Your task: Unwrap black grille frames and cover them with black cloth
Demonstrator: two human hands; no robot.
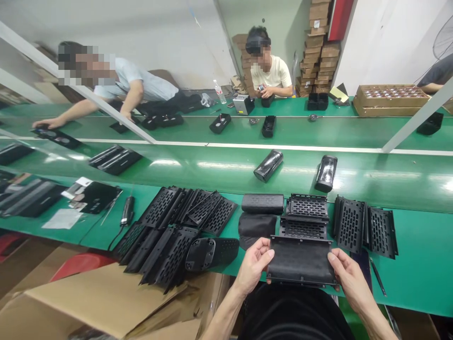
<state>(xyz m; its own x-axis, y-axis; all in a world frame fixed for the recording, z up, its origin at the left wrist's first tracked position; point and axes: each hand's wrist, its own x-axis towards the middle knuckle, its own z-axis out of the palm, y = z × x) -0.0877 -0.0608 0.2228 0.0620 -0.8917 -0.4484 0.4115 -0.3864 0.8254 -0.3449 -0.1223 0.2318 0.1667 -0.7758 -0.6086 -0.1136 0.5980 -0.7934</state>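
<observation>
A black plastic panel [300,259] with small tabs along its long edges is held level at the table's near edge. My left hand [255,264] grips its left end, thumb on top. On its right end my right hand [348,271] closes the same way. Just beyond lie slotted black panels [307,208] in a small stack. To their left are a rounded black casing [262,203] and a dark cloth-like piece [256,226]. More slotted panels [348,224] stand to the right. A dark pen-like stick [378,276] lies near my right hand.
Slotted panels [155,241] are heaped on the left, beside a corded black tool [127,211]. Two glossy black units [269,165] lie on the green conveyor [212,163]. Two people work across it. An open cardboard box [106,297] stands below on the left.
</observation>
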